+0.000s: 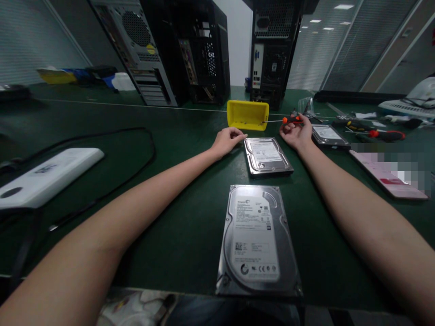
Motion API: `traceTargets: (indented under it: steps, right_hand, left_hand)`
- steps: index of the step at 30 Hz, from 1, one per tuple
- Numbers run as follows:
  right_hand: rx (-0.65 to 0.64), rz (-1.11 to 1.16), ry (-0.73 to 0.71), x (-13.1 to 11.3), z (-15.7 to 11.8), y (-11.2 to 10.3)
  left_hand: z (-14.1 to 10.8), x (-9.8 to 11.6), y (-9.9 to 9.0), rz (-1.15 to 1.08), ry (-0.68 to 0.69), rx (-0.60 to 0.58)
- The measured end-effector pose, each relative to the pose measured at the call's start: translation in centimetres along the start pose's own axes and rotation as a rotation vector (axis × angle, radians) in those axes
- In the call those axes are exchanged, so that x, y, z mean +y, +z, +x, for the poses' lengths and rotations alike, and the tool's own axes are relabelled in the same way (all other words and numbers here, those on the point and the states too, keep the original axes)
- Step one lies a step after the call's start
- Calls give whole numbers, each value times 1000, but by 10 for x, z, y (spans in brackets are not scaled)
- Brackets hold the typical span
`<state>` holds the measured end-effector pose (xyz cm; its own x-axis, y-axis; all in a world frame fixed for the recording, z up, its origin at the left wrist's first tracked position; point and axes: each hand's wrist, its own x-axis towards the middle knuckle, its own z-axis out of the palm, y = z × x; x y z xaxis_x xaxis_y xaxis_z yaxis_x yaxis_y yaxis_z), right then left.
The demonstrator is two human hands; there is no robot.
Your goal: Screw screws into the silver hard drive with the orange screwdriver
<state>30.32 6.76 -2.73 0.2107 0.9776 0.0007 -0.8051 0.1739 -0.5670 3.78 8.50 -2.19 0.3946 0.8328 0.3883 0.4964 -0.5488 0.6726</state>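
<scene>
My right hand [297, 132] is wrapped round the handle of a red and black screwdriver [287, 120], whose shaft points left to the yellow box [248, 115]. The tip lies at the box's right side, where small screws show inside. My left hand [227, 141] has its fingers pressed together at the upper left corner of a hard drive [267, 155]; whether they pinch something small is hidden. Nearer to me a larger-looking hard drive [256, 240] lies label up on the green table [183, 217]. A third drive [329, 136] is just right of my right hand.
Computer cases [142, 50] stand along the back, another [273, 54] behind the yellow box. A white power strip [50, 174] and black cable lie left. At right are a pink-edged object [387, 174], another screwdriver [387, 135] and loose tools.
</scene>
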Motion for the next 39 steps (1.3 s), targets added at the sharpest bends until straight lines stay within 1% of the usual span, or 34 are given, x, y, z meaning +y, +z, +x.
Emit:
traceTargets:
  steps: [7,9,13,17,24,28,39]
  right_hand:
    - [0,-20,-10,0,0,0]
    - [2,-14,-4,0,0,0]
    - [16,-5,10,-1,0,0]
    - [17,0,17,-1,1,0]
    - [17,-10,6,-1,2,-1]
    - [11,-17,9,-1,2,-1]
    - [14,-8,10,-1,0,1]
  left_hand:
    - [-2,0,1,-42,-5,50]
    - [-3,3,0,-28,30,54]
    - [-7,11,-2,70,129,41]
    - [-10,16,-2,136,185,35]
    - [-17,20,-3,149,184,28]
    - [-18,22,-4,148,161,21]
    - [-19,19,-3,178,186,49]
